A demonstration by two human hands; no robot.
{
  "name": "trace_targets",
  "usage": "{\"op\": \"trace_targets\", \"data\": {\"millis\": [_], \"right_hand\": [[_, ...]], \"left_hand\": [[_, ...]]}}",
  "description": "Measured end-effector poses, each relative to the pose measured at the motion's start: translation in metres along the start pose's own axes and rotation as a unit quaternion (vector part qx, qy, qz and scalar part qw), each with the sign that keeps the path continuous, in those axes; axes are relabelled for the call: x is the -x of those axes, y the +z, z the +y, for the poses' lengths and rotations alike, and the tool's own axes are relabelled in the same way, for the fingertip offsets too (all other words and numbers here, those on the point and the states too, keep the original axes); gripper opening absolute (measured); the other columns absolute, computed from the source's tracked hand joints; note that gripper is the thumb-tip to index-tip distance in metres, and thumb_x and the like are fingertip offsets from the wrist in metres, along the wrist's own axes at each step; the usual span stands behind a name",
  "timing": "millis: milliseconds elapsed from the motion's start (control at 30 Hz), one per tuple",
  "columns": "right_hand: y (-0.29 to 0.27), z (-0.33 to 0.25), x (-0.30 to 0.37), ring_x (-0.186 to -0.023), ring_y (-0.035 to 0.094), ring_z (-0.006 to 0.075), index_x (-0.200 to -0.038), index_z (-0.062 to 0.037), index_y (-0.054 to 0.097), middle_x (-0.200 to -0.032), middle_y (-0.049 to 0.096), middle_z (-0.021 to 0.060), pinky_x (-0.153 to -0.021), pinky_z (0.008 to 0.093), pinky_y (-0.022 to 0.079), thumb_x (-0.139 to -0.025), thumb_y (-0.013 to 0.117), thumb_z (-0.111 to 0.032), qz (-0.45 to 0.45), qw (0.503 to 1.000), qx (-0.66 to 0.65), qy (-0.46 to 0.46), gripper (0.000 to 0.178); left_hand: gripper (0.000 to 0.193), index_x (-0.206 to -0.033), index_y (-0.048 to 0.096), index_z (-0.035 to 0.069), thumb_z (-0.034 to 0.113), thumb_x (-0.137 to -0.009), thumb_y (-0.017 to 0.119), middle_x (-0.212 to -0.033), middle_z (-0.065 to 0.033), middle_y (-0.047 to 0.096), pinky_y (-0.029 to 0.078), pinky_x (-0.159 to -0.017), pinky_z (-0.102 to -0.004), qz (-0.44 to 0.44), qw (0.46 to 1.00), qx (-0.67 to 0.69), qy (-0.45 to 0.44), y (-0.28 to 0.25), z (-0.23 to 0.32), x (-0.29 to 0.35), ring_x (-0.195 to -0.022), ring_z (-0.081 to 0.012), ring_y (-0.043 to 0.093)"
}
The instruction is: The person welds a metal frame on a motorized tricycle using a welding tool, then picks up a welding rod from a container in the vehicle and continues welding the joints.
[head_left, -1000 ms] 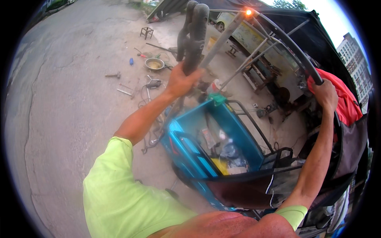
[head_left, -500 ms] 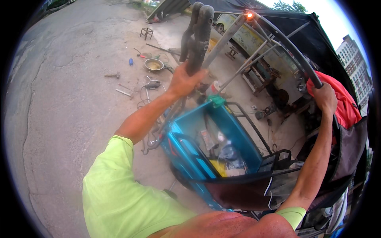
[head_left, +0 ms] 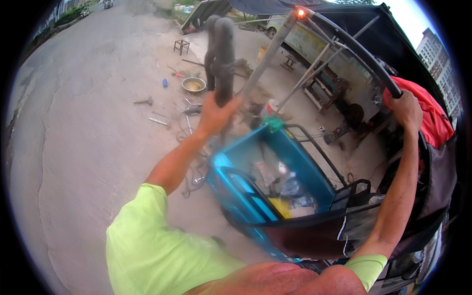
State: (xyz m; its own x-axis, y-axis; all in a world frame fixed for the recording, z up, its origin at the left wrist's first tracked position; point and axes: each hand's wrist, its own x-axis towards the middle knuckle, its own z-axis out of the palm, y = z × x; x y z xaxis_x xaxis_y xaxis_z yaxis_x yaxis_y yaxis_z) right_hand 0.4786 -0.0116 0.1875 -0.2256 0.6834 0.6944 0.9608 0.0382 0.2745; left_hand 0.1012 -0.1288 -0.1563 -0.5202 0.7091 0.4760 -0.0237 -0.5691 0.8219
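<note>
My left hand (head_left: 220, 114) is closed around the lower end of a black welding electrode holder (head_left: 221, 54), which points up and is a little blurred. Beside it a grey metal tube (head_left: 272, 50) slants up to a joint with a glowing orange spot (head_left: 300, 14). From that joint a dark curved tube (head_left: 361, 49) runs down to the right. My right hand (head_left: 407, 112) is wrapped round its lower end, next to red cloth (head_left: 432, 115). Below my hands is the blue cargo bed (head_left: 314, 172) of a cart, holding plastic bags (head_left: 292, 187) and a yellow item (head_left: 281, 206).
On the ground to the left lie a hammer (head_left: 144, 101), a metal bowl (head_left: 193, 85), a blue object (head_left: 165, 83) and tangled cables. A small stool frame (head_left: 181, 46) stands farther off. Black rails (head_left: 319, 157) edge the bed. A dark canopy (head_left: 393, 39) covers benches at the right.
My left hand has moved left and slightly down with the electrode holder, away from the slanting tube. My right hand keeps its grip. The whole view has shifted slightly.
</note>
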Motion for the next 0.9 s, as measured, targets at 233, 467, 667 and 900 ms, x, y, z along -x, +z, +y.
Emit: {"op": "trace_targets", "data": {"millis": [233, 467, 667, 900], "right_hand": [[0.032, 0.023, -0.014, -0.107, 0.07, 0.0439, -0.124, -0.0121, 0.071, -0.112, 0.074, 0.024, -0.09, 0.054, 0.054, -0.094, 0.062, -0.041, 0.048, 0.999, 0.015, -0.017, 0.043], [0.067, 0.019, 0.001, -0.106, 0.072, 0.0338, -0.139, -0.0154, 0.062, -0.118, 0.073, 0.0169, -0.089, 0.0465, 0.056, -0.095, 0.069, -0.038, 0.299, 0.936, -0.054, -0.179, 0.05], [0.151, -0.138, 0.254, -0.11, 0.067, 0.0297, -0.129, -0.0023, 0.065, -0.118, 0.069, 0.0144, -0.1, 0.0412, 0.052, -0.078, 0.081, -0.018, -0.09, 0.703, -0.672, -0.212, 0.056], [0.178, -0.219, 0.451, -0.115, 0.066, 0.0323, -0.147, -0.0018, 0.048, -0.126, 0.065, 0.0189, -0.096, 0.0444, 0.053, -0.083, 0.08, -0.016, -0.359, 0.545, -0.736, -0.177, 0.073]], "left_hand": [[0.032, -0.104, 0.057, 0.002, 0.029, -0.098, 0.072, -0.078, -0.008, 0.063, 0.053, -0.058, -0.0317, 0.087, 0.99, -0.003, -0.114, -0.042, -0.055, 0.11, -0.061, -0.0175, 0.062], [0.046, -0.112, 0.055, 0.002, 0.048, -0.104, 0.055, -0.083, -0.0091, 0.063, 0.054, -0.06, -0.0315, 0.082, 0.978, -0.006, -0.192, -0.06, -0.06, 0.197, -0.064, -0.0172, 0.064], [0.041, -0.117, 0.055, 0.002, 0.041, -0.105, 0.061, -0.091, -0.0078, 0.064, 0.055, -0.067, -0.0299, 0.111, 0.966, -0.083, -0.218, -0.019, -0.051, 0.239, -0.075, -0.0157, 0.065], [0.047, -0.133, 0.057, 0.001, 0.034, -0.102, 0.07, -0.109, -0.0071, 0.066, 0.056, -0.08, -0.0324, 0.124, 0.945, -0.072, -0.294, 0.04, -0.06, 0.276, -0.094, -0.0139, 0.064]]}}
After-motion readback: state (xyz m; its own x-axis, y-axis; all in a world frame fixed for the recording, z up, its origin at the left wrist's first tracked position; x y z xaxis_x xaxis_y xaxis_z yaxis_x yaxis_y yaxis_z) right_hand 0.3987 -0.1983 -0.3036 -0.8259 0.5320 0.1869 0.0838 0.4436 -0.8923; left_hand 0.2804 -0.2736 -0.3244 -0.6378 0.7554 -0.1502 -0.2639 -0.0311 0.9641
